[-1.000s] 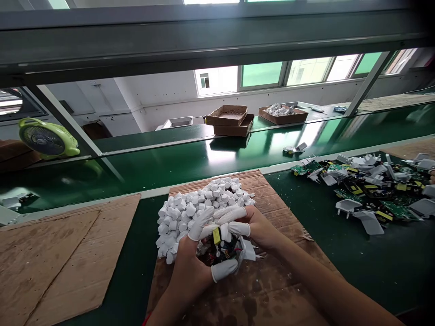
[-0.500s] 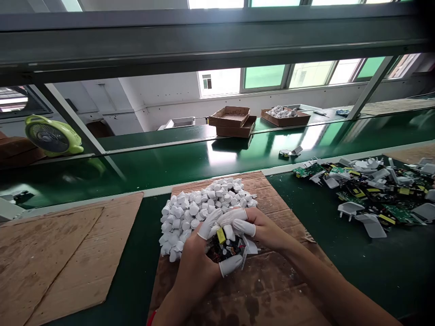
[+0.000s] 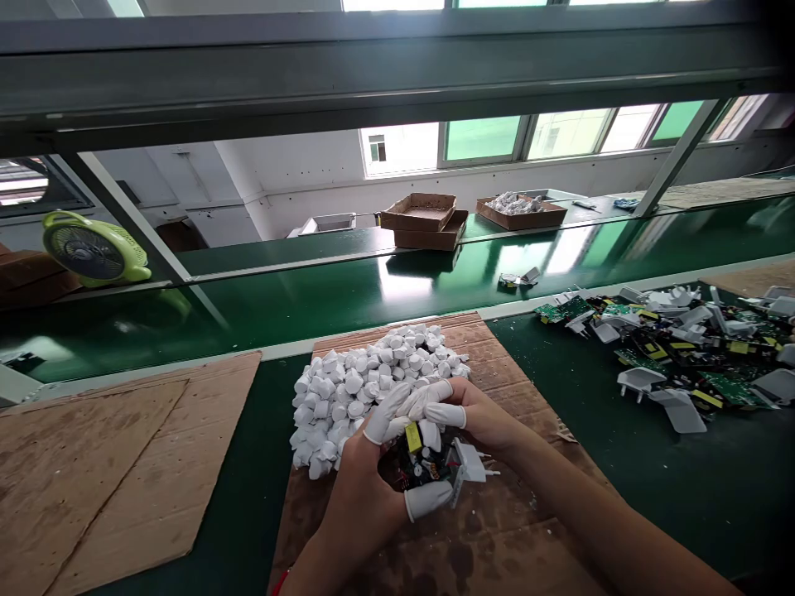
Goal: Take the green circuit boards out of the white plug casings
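My left hand and my right hand, with white finger cots on several fingers, together hold a small circuit board. The board carries a yellow component and dark parts, and the fingers hide part of it. A white plug piece with metal prongs sits at its right end. Both hands rest against a heap of white plastic pieces, which lies on a brown cardboard sheet.
To the right, a mound of green circuit boards and white plug casings lies on the green workbench. A second cardboard sheet lies to the left. Beyond a green conveyor belt stand cardboard trays and a lime-green fan.
The white plug piece now juts out clearly at the board's right side, and the board has shifted slightly. My hands have eased a little apart around it.
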`<state>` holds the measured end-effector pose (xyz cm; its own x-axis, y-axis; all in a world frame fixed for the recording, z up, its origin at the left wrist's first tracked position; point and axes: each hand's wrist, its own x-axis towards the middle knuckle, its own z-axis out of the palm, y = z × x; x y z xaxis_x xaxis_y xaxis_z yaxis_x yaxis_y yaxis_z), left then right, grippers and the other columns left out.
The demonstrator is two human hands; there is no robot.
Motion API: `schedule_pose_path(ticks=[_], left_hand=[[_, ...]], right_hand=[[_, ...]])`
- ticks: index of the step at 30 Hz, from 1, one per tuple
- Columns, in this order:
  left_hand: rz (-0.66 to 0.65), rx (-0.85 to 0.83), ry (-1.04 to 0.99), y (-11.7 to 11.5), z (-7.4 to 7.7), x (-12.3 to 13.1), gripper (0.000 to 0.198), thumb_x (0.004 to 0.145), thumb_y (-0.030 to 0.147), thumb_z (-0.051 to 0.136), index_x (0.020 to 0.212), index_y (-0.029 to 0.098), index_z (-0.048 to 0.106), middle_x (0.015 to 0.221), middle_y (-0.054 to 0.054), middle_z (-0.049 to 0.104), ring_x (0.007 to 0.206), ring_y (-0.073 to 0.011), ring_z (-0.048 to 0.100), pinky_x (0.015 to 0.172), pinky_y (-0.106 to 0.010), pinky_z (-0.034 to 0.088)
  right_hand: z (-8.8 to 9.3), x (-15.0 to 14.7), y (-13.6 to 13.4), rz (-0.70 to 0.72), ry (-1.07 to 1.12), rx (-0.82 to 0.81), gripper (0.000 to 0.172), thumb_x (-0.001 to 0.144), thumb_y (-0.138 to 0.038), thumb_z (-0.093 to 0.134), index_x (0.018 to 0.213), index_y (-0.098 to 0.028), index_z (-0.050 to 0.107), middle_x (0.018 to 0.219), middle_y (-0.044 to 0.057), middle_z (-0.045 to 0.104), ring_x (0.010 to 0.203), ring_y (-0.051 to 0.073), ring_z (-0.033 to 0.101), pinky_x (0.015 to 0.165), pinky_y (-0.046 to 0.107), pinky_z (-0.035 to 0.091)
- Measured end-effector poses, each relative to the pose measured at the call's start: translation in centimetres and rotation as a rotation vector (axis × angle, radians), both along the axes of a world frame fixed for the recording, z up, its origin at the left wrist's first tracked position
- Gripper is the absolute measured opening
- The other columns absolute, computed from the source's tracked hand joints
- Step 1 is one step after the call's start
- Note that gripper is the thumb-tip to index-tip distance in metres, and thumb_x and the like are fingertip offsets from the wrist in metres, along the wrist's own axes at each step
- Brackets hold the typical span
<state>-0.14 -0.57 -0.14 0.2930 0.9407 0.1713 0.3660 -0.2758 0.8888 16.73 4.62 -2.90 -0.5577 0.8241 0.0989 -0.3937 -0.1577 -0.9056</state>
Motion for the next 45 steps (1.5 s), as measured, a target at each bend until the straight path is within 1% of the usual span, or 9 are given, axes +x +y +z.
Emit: schedule_pose_path(ticks=[4, 8, 12, 15, 23, 27, 33, 39, 45], left_hand=[[0.092, -0.118, 0.079, 0.1, -0.1, -0.6, 0.071, 0.058, 0.054, 0.073, 0.118, 0.019, 0.056, 0.081, -0.005, 0.057, 0.081, -0.0263, 0.051, 0.081, -0.043, 0.047], [0.082, -0.199, 0.022, 0.0, -0.5, -0.7, 0.078, 0.053, 0.056, 0.076, 0.117, 0.017, 0.056, 0.091, -0.009, 0.058, 0.087, -0.0286, 0.049, 0.085, -0.048, 0.045], [-0.109, -0.297, -0.237, -0.1, -0.4, -0.5, 0.08, 0.053, 0.045, 0.081, 0.123, 0.017, 0.052, 0.105, -0.012, 0.059, 0.102, -0.0321, 0.051, 0.09, -0.044, 0.046], [-0.213, -0.361, -0.433, -0.1, -0.3, -0.5, 0.083, 0.055, 0.041, 0.082, 0.127, 0.018, 0.048, 0.118, -0.013, 0.055, 0.115, -0.0325, 0.047, 0.098, -0.041, 0.042], [-0.238, -0.435, -0.44, -0.7, -0.7, -0.7, 0.093, 0.045, 0.04, 0.087, 0.127, 0.019, 0.049, 0.122, -0.014, 0.056, 0.115, -0.0369, 0.049, 0.097, -0.047, 0.043], [-0.238, -0.415, -0.432, -0.6, -0.6, -0.7, 0.1, 0.047, 0.04, 0.087, 0.134, 0.021, 0.042, 0.12, -0.013, 0.056, 0.113, -0.0364, 0.05, 0.099, -0.049, 0.042], [-0.258, -0.455, -0.473, -0.7, -0.3, -0.7, 0.103, 0.047, 0.043, 0.086, 0.136, 0.021, 0.037, 0.12, -0.014, 0.055, 0.113, -0.0363, 0.05, 0.096, -0.046, 0.044], [-0.282, -0.471, -0.519, -0.8, -1.3, -0.6, 0.084, 0.048, 0.035, 0.087, 0.122, 0.02, 0.051, 0.113, -0.012, 0.055, 0.108, -0.0329, 0.052, 0.092, -0.044, 0.045], [-0.261, -0.479, -0.518, -0.6, -2.2, -1.0, 0.087, 0.047, 0.037, 0.087, 0.123, 0.024, 0.047, 0.112, -0.01, 0.055, 0.114, -0.034, 0.046, 0.094, -0.044, 0.043]], right_hand=[[0.2, 0.3, 0.0, -0.038, -0.052, 0.251, 0.024, 0.08, -0.036, 0.066, 0.076, -0.013, 0.074, 0.077, 0.008, 0.068, 0.072, 0.016, 0.061, 0.067, 0.025, 0.049], [0.2, 0.4, 0.0, -0.094, -0.065, 0.398, 0.03, 0.083, -0.039, 0.061, 0.076, -0.013, 0.074, 0.084, 0.009, 0.069, 0.076, 0.018, 0.061, 0.071, 0.027, 0.049], [-0.1, 0.2, -0.2, 0.035, 0.011, 0.313, 0.023, 0.082, -0.035, 0.063, 0.085, -0.014, 0.073, 0.083, 0.007, 0.068, 0.066, 0.013, 0.06, 0.063, 0.023, 0.049], [-0.3, 0.1, -0.5, 0.144, 0.11, 0.191, 0.025, 0.078, -0.035, 0.067, 0.095, -0.017, 0.072, 0.097, 0.007, 0.066, 0.081, 0.016, 0.061, 0.074, 0.026, 0.049], [-1.3, -0.1, -0.8, 0.238, 0.172, 0.071, 0.023, 0.064, -0.036, 0.078, 0.075, -0.016, 0.076, 0.077, 0.007, 0.066, 0.065, 0.013, 0.058, 0.058, 0.021, 0.047], [-1.5, -0.2, -0.9, 0.205, 0.156, 0.06, 0.023, 0.061, -0.037, 0.079, 0.067, -0.015, 0.075, 0.086, 0.008, 0.066, 0.065, 0.013, 0.057, 0.052, 0.019, 0.045], [-0.4, -0.4, -1.4, 0.284, 0.172, 0.026, 0.029, 0.061, -0.039, 0.08, 0.08, -0.017, 0.075, 0.062, 0.002, 0.06, 0.057, 0.012, 0.055, 0.059, 0.023, 0.048], [0.3, -0.1, -1.2, 0.308, 0.133, 0.141, 0.026, 0.066, -0.037, 0.078, 0.085, -0.018, 0.076, 0.101, 0.007, 0.065, 0.085, 0.017, 0.058, 0.089, 0.029, 0.041], [-0.4, 0.0, -0.8, 0.352, 0.155, 0.138, 0.022, 0.065, -0.032, 0.079, 0.081, -0.018, 0.076, 0.105, 0.009, 0.063, 0.068, 0.012, 0.053, 0.069, 0.026, 0.046]])
